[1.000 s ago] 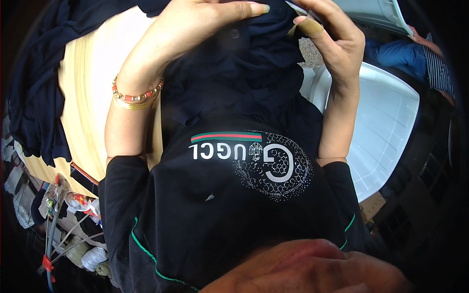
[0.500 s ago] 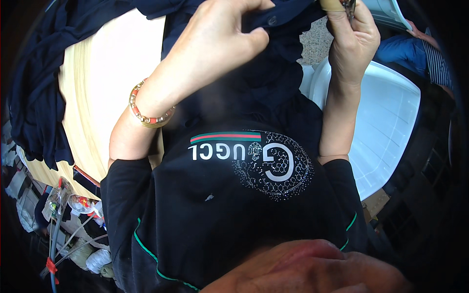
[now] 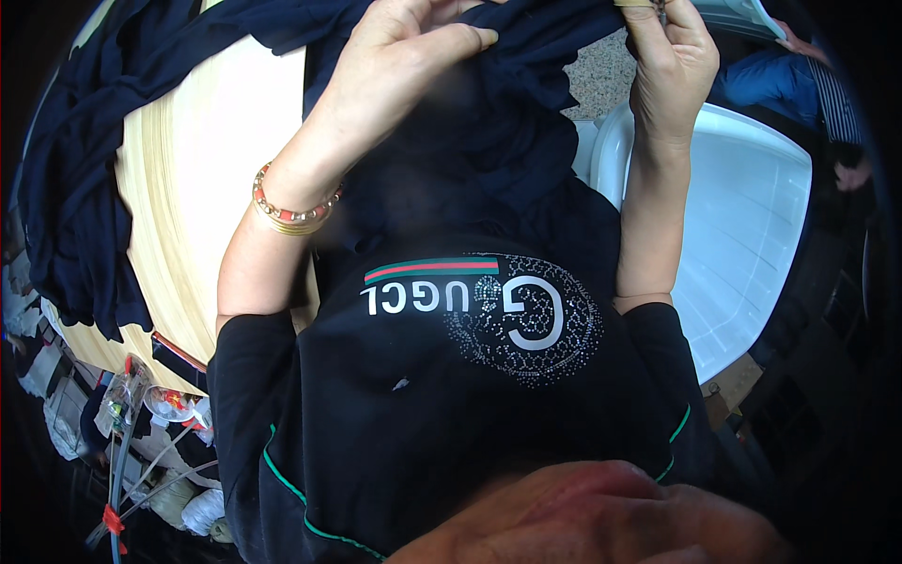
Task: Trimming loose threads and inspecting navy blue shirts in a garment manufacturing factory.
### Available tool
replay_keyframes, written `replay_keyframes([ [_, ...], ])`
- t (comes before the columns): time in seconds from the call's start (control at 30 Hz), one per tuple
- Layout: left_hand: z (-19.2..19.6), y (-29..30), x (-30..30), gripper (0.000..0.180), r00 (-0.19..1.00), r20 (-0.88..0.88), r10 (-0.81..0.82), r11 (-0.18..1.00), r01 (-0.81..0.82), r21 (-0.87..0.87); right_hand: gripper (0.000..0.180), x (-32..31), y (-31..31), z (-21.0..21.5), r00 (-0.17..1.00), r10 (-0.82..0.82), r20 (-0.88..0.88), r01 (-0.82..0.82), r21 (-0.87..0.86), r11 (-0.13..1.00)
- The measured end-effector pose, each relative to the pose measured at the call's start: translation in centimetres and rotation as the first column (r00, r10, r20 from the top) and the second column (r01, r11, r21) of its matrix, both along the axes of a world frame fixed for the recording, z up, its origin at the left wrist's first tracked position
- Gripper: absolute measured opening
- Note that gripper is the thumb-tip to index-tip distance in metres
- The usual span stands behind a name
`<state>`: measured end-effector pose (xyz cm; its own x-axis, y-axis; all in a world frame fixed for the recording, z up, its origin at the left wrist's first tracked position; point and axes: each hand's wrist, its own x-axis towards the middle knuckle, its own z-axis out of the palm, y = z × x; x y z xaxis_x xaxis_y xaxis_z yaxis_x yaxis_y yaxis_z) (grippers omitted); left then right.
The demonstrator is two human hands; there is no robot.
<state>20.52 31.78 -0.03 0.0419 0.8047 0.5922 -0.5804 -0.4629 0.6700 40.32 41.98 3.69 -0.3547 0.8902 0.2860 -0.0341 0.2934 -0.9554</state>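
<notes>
Dark cloth (image 3: 512, 108) is lying between and below two hands, close to the person's body.

In the head view, one stretch of the cloth is running sideways from the left hand (image 3: 413, 42) to the right hand (image 3: 672, 70), its long axis rising slightly rightward; the bigger mass is hanging nearer the left hand. The left fingers are touching the cloth, but I cannot tell if they are gripping. The right fingers are folding narrowly around a small dark thing (image 3: 660, 9), cut by the upper edge. More cloth is covering the pale table (image 3: 216, 141) leftward.
</notes>
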Motion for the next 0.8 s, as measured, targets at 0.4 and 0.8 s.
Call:
replay_keyframes([
  [0.4,1.5,-1.9,-0.8,0.026,0.993,0.115,0.035,0.678,0.061,-0.733,0.036,-1.0,-2.5,3.2,0.915,0.095,0.392,-0.268,0.413,0.871],
  [0.8,1.1,-2.0,-0.7,0.025,0.999,-0.003,0.033,0.678,-0.025,-0.735,0.032,-1.1,-2.0,2.5,0.855,0.159,0.494,-0.420,0.478,0.772],
])
